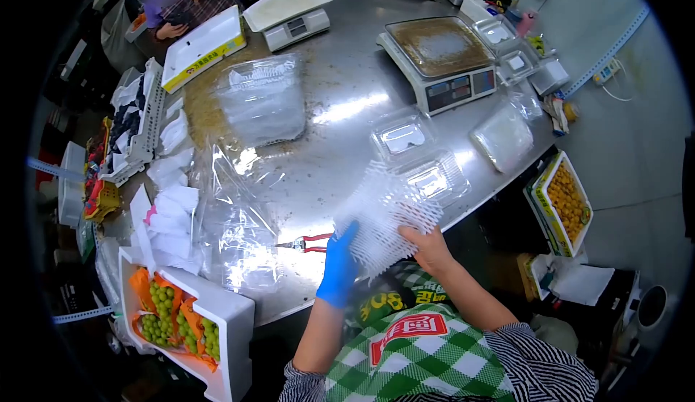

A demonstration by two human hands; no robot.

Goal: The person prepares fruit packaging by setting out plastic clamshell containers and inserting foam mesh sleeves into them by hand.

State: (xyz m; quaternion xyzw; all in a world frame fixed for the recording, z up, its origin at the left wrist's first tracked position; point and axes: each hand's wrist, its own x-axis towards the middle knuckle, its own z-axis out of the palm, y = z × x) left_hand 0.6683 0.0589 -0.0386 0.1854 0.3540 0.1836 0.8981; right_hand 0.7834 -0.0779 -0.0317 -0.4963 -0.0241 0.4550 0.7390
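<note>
In front of my apron, both hands hold a white foam net sheet [384, 221]. My left hand [339, 268], in a blue glove, grips its left edge with the thumb on top. My bare right hand [428, 248] pinches the right edge. Just left of the glove, red-handled pruning shears [308, 243] lie on the steel table [347, 145]. Beyond the sheet are two clear plastic clamshell boxes, one open box [403, 140] and another [436, 176] partly behind the foam. Clear plastic film [235, 235] spreads over the table to the left.
A white foam box of green grapes [242, 322] stands at the front left. A scale [449, 90], a second scale [297, 29] and stacked clear trays [264, 101] occupy the table. A box of orange fruit [568, 203] is at right. Another person [192, 0] is at far left.
</note>
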